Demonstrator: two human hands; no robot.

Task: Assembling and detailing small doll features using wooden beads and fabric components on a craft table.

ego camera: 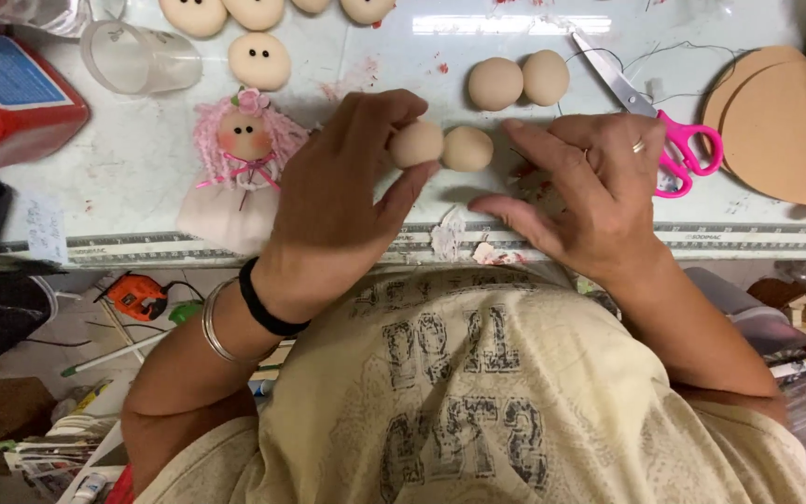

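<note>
Cream shirt fills the bottom of the frame; at centre the left hand pinches a tan ball between thumb and fingers; a second tan ball lies touching it; the right hand rests spread and empty beside pink-handled scissors, right of centre.
</note>
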